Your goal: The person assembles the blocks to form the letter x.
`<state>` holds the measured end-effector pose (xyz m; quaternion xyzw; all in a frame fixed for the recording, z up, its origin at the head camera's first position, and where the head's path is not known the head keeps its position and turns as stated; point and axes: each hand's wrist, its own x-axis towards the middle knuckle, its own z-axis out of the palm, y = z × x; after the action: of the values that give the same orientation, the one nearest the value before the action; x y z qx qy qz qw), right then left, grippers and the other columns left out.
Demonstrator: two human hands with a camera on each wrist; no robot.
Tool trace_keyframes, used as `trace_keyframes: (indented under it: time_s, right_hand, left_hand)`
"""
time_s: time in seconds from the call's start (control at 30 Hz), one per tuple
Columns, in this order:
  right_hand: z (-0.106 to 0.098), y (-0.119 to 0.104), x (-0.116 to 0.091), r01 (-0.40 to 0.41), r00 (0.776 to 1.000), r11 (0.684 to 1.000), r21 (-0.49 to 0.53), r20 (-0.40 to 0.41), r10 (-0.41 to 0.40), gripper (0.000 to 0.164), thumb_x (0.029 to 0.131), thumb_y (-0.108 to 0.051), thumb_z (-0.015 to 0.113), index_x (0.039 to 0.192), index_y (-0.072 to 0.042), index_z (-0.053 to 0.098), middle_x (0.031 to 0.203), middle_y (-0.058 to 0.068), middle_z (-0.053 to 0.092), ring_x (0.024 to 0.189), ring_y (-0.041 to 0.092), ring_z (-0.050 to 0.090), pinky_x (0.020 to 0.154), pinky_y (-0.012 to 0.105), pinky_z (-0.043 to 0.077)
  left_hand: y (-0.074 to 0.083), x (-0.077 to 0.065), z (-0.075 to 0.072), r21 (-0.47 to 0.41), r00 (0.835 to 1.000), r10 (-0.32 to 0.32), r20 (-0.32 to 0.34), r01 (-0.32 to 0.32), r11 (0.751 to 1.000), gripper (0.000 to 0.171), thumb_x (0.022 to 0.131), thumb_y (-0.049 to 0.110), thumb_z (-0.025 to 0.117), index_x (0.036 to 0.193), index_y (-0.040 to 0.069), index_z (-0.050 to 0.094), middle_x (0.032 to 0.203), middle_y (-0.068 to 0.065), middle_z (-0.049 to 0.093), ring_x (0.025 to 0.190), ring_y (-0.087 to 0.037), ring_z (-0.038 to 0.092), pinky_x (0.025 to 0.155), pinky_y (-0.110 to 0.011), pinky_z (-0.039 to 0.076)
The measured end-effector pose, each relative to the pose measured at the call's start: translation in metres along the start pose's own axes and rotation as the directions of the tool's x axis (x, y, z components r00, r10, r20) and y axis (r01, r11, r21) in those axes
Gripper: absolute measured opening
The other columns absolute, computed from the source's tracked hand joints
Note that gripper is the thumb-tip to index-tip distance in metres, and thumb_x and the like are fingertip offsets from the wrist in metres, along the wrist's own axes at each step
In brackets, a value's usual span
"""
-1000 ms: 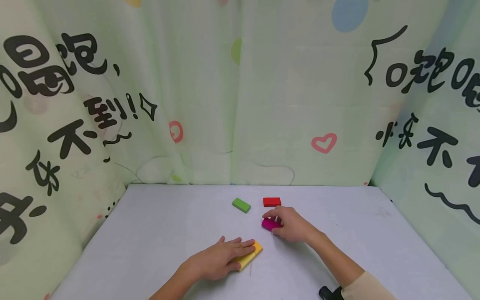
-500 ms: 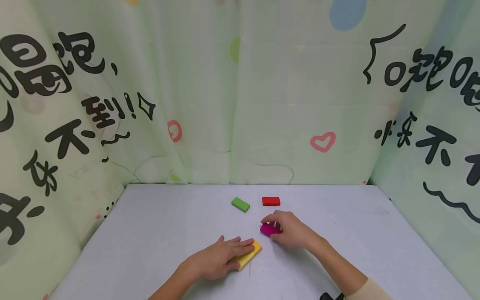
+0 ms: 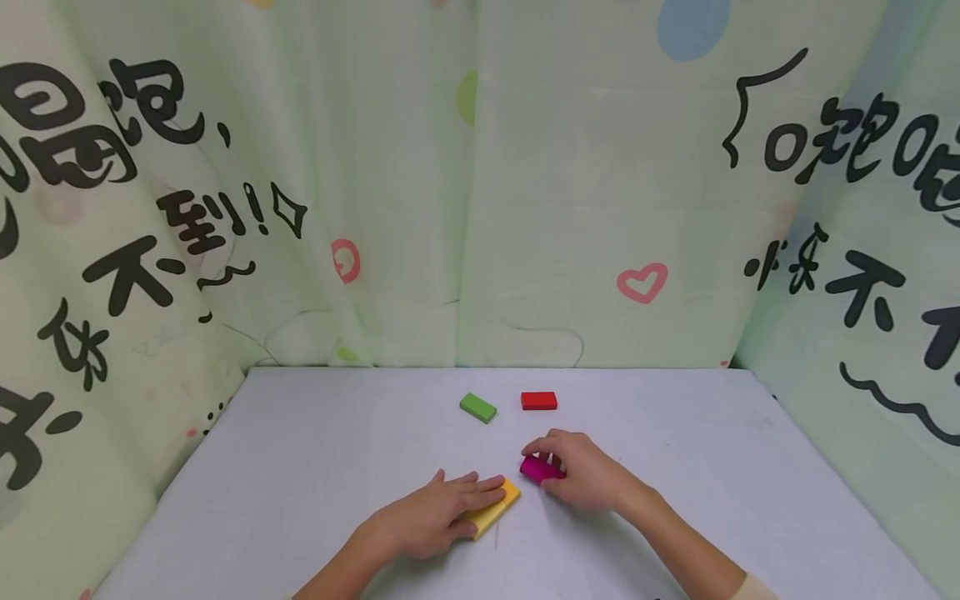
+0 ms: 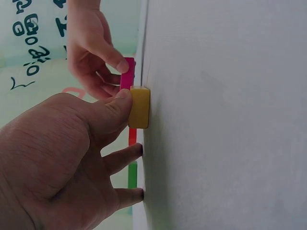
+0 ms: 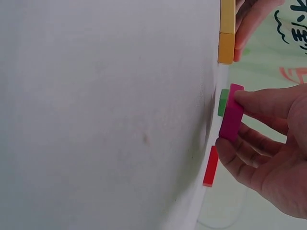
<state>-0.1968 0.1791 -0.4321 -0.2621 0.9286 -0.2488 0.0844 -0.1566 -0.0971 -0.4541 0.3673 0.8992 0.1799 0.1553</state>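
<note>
A yellow block [image 3: 486, 520] and an orange-yellow block [image 3: 510, 493] lie end to end on the white table. My left hand [image 3: 429, 517] holds them steady, its thumb at the near side and its extended fingers along the far side. In the left wrist view, the thumb touches the yellow block [image 4: 139, 108] while other fingertips reach the tabletop. My right hand [image 3: 588, 475] pinches a magenta block [image 3: 540, 470] between thumb and fingers. That magenta block [image 5: 232, 112] is tilted in the right wrist view, just right of the orange-yellow block's far end in the head view.
Farther back on the table [image 3: 337, 442] lie a green block [image 3: 478, 407] and a red block [image 3: 538, 401], set apart from each other. A pale green printed curtain [image 3: 555, 183] encloses the table at the back and sides.
My right hand has drawn the magenta block nearer to me, away from the red block and closer to the orange-yellow one. My left hand stays on its blocks; the head view shifts slightly.
</note>
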Motion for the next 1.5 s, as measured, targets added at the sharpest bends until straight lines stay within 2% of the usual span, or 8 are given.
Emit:
trace_keyframes:
  time_s: [0.33,0.9,1.23,1.5]
  right_hand:
    - [-0.002,-0.002,-0.011,0.058,0.998,0.998,-0.010,-0.024,-0.058,0.041,0.086,-0.006,0.080,0.126,-0.010,0.072,0.102,-0.006,0.066,0.095,0.012,0.060,0.078,0.026,0.054]
    - [0.005,-0.012,-0.023,0.027,0.999,1.000,0.012,0.040,-0.027,0.043,0.084,-0.012,0.084,0.126,-0.014,0.071,0.106,-0.007,0.066,0.099,0.012,0.060,0.076,0.022,0.055]
    - [0.009,-0.017,-0.027,0.057,0.996,0.996,0.063,0.070,-0.061,0.041,0.084,-0.011,0.085,0.122,-0.013,0.071,0.101,-0.009,0.065,0.093,0.009,0.059,0.074,0.022,0.053]
    - [0.013,-0.020,-0.025,0.016,0.995,0.998,0.064,0.100,-0.023,0.039,0.085,-0.014,0.084,0.122,-0.016,0.070,0.100,-0.010,0.063,0.091,0.009,0.057,0.074,0.021,0.052]
  left_hand:
    - [-0.001,-0.001,0.000,-0.005,1.000,0.001,-0.013,-0.001,1.000,0.058,0.105,0.024,0.062,0.160,0.030,0.043,0.168,0.019,0.033,0.155,-0.026,0.037,0.119,-0.069,0.031]
    - [-0.003,0.000,0.003,-0.012,1.000,0.006,-0.015,-0.006,1.000,0.058,0.104,0.025,0.062,0.159,0.030,0.044,0.168,0.019,0.033,0.155,-0.026,0.037,0.119,-0.069,0.031]
    - [-0.003,0.000,0.002,-0.014,1.000,0.008,-0.019,-0.008,1.000,0.058,0.105,0.024,0.062,0.159,0.029,0.044,0.168,0.018,0.034,0.155,-0.026,0.038,0.119,-0.069,0.031]
    - [-0.002,-0.001,0.002,-0.014,1.000,0.015,-0.023,-0.015,1.000,0.058,0.105,0.023,0.061,0.160,0.029,0.044,0.168,0.017,0.034,0.155,-0.027,0.037,0.119,-0.069,0.031]
